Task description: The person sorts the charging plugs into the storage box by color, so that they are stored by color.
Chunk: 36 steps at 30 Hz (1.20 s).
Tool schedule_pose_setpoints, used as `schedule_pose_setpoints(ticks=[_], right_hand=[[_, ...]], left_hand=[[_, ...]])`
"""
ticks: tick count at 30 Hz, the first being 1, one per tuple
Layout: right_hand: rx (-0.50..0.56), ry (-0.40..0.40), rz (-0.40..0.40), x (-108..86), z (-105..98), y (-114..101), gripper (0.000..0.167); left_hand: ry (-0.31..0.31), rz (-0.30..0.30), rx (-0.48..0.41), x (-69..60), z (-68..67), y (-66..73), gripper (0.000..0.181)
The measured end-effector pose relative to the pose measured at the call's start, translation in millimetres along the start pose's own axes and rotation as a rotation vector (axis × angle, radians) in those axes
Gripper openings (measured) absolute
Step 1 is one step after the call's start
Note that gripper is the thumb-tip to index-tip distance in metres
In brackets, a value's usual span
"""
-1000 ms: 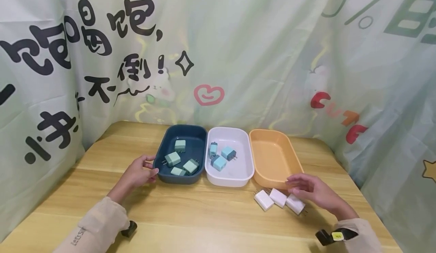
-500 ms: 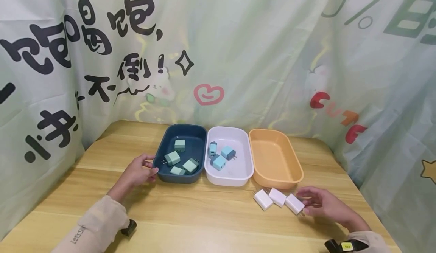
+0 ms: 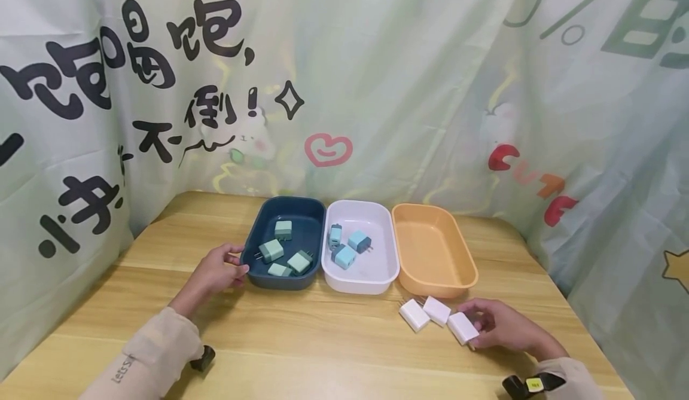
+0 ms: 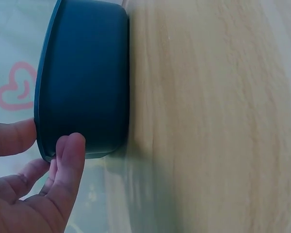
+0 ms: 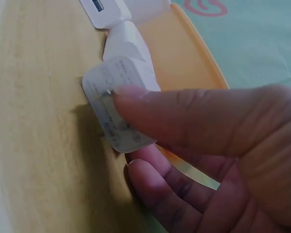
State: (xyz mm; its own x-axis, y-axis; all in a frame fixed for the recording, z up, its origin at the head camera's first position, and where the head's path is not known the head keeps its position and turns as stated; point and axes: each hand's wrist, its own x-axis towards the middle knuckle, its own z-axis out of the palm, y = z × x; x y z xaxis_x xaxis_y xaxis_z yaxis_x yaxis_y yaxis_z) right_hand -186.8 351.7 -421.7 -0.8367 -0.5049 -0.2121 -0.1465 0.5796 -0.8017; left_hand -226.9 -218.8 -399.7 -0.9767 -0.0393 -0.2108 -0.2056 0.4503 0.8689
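My left hand [image 3: 218, 269] holds the near left side of a dark blue tray [image 3: 285, 283]; in the left wrist view its thumb meets the rim and its fingers lie by the outer wall [image 4: 87, 73]. Several pale green plug chargers [image 3: 271, 250] lie in that tray. My right hand [image 3: 508, 328] pinches a white plug charger [image 3: 462, 328] in front of the orange tray [image 3: 436, 250]. In the right wrist view the thumb presses on the charger's printed prong face [image 5: 111, 107], partly hiding the prongs. Two more white chargers [image 3: 414, 315] lie just left of it.
Between the dark blue and orange trays stands a white tray [image 3: 362, 284] holding three light blue chargers [image 3: 343, 256]. All three trays stand side by side on the wooden table [image 3: 301, 346]. A printed curtain [image 3: 377, 89] hangs behind and along both sides.
My right hand has left the orange tray's near corner, come down to the rightmost white charger and taken hold of it, shifting it slightly. The left hand stays at the dark blue tray.
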Motion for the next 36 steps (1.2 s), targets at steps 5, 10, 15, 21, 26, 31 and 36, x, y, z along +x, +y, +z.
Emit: schedule_pose_setpoints(ticks=[5,10,15,21,26,31,36], right_hand=[[0.023,-0.010,-0.010,0.9,0.4,1.5,0.048],[0.083,0.001,-0.062,-3.1,0.1,4.7,0.047],[0.134,0.006,-0.123,-7.2,-3.4,4.5,0.046],[0.149,0.014,-0.092,-8.6,-6.3,-0.5,0.046],[0.145,0.019,-0.080,-9.1,-5.5,-4.9,0.048],[0.136,0.034,-0.070,-5.9,-10.1,-9.3,0.049],[0.150,0.043,-0.043,-4.5,-14.4,-16.9,0.051]], left_hand=[[-0.007,0.044,0.018,0.7,-0.6,-1.7,0.054],[-0.022,0.069,0.020,2.7,0.2,-1.3,0.052],[-0.038,0.033,0.025,2.2,-1.0,0.9,0.053],[-0.037,0.026,0.034,-0.4,-2.3,-0.5,0.053],[-0.048,-0.002,0.022,-1.8,-1.9,-6.1,0.054],[-0.050,-0.003,0.015,-1.5,-2.4,-1.7,0.053],[-0.047,-0.010,0.028,0.4,-3.0,1.6,0.054]])
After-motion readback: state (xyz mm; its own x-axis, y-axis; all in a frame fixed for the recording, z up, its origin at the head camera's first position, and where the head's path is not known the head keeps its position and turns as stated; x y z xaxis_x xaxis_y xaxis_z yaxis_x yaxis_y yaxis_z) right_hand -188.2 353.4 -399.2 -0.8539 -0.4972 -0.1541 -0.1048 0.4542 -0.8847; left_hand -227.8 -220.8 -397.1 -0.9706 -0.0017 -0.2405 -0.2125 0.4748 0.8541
